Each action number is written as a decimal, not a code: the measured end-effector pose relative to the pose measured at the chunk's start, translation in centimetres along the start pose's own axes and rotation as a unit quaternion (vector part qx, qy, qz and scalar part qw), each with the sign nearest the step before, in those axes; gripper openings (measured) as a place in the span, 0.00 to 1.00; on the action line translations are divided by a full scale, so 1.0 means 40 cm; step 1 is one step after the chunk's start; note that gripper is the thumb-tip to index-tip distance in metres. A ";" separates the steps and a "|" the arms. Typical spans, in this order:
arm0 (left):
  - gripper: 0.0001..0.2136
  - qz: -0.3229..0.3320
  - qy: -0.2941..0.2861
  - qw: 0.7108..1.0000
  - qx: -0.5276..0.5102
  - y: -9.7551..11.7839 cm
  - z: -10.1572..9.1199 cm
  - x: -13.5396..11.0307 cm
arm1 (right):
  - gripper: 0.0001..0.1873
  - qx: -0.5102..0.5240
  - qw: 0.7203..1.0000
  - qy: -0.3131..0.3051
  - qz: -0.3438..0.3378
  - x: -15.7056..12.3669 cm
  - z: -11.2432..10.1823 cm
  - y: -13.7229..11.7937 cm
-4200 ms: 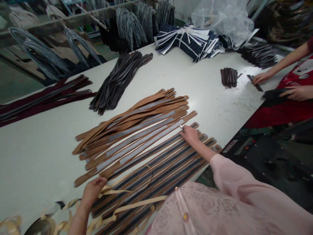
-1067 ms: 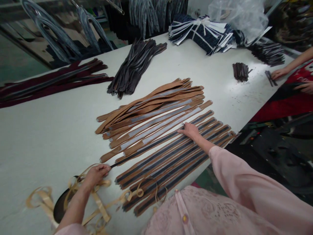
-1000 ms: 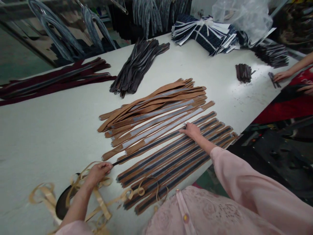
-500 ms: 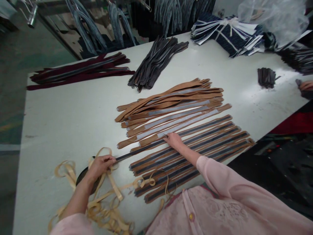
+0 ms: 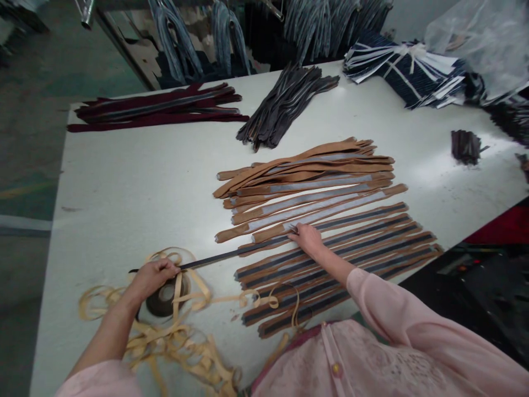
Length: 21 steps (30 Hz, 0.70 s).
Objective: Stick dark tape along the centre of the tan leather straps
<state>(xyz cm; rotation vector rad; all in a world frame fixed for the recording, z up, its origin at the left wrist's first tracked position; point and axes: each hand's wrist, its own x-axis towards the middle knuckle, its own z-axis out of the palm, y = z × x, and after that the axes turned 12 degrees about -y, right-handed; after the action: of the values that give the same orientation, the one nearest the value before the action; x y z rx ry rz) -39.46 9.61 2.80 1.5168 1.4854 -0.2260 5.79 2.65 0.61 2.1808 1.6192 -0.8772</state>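
My left hand (image 5: 155, 278) pinches a narrow black tape (image 5: 215, 258) near the roll, its fingers closed. The tape runs taut to the right, onto a brown fabric strip (image 5: 264, 243). At that strip my right hand (image 5: 308, 240) is closed around what look like small metal snips (image 5: 292, 228), of which only thin pointed tips show. The dark tape roll (image 5: 161, 303) lies flat just below my left hand. Several brown strips with black tape along them (image 5: 330, 270) lie side by side under my right forearm.
Curled cream backing paper (image 5: 182, 347) lies around the roll. Beyond my hands are a brown strip pile (image 5: 306, 165), a maroon bundle (image 5: 161, 110) and a dark grey bundle (image 5: 285, 105). Tied navy fabric pieces (image 5: 407, 71) and a small dark bundle (image 5: 465, 147) sit to the right.
My left hand has moved left with the tape, drawing a longer taut length between my hands. The roll is now more visible. My right hand stays at the same strip; the view has shifted.
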 end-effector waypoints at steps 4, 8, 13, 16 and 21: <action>0.12 0.014 0.039 0.999 -0.003 -0.027 0.009 -0.006 | 0.13 -0.014 0.992 -0.013 -0.125 -0.011 0.012 -0.089; 0.14 -0.002 0.026 1.000 -0.007 -0.050 0.006 -0.033 | 0.16 0.021 0.988 -0.062 -0.142 0.006 0.038 -0.163; 0.18 -0.004 0.007 1.000 -0.030 -0.080 -0.014 -0.071 | 0.17 0.025 0.994 -0.051 -0.097 0.022 0.052 -0.180; 0.18 -0.008 0.024 0.999 -0.024 -0.108 -0.045 -0.082 | 0.16 0.030 0.994 -0.054 -0.093 0.019 0.053 -0.180; 0.17 -0.055 0.058 0.997 -0.014 -0.164 -0.105 -0.085 | 0.19 0.031 0.994 -0.062 -0.079 0.014 0.049 -0.190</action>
<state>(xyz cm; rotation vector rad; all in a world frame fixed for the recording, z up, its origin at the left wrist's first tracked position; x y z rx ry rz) -47.81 8.95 4.18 1.4469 1.6596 -0.1841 -1.83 4.48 -0.29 2.0147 1.7425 -1.0985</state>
